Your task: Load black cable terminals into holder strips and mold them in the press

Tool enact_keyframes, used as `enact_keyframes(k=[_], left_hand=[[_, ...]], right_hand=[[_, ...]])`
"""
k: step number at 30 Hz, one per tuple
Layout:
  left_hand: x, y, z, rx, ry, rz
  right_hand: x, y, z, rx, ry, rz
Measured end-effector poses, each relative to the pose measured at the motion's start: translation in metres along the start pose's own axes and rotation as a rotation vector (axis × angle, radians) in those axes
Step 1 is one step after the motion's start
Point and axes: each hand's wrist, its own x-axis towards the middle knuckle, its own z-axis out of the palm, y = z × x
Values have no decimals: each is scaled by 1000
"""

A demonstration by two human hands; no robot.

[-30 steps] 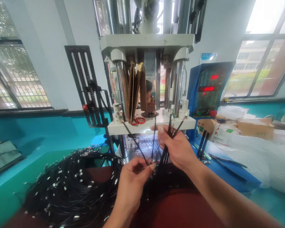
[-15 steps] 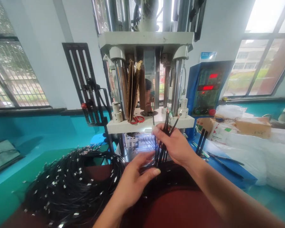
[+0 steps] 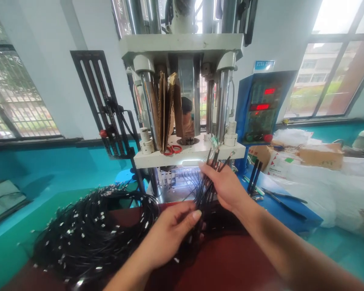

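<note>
In the head view my right hand (image 3: 229,184) is closed around a bundle of thin black cables (image 3: 204,193) at its upper part. The stripped or metal-tipped cable ends (image 3: 216,152) fan out above that thumb. Lower down, my left hand (image 3: 172,230) curls around the same bundle, its thumb over the front and fingertips showing behind. On the left a big coil of black cables (image 3: 87,234) with small silvery connectors lies on the dark red tabletop (image 3: 230,262). More black cable lies behind and below my hands, partly hidden by them.
Straight ahead stands a press with a white plate (image 3: 157,161), red-handled scissors (image 3: 172,149) and upright cardboard (image 3: 166,113). A blue control box (image 3: 261,105) stands to the right. Nearby are tweezers (image 3: 285,202) on a blue surface and white plastic bags (image 3: 309,190).
The single cable raised by my right fingertips has dropped in among the bundle. My left hand has moved slightly left and closed in on the lower cables. The view has shifted a little.
</note>
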Motion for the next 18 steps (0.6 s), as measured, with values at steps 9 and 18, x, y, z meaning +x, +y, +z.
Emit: enact_keyframes(k=[9, 18], left_hand=[[2, -35, 16, 231, -42, 69], [-2, -20, 8, -103, -390, -493]], right_hand=[[-16, 1, -18, -267, 50, -89], [-48, 61, -25, -22, 84, 457]])
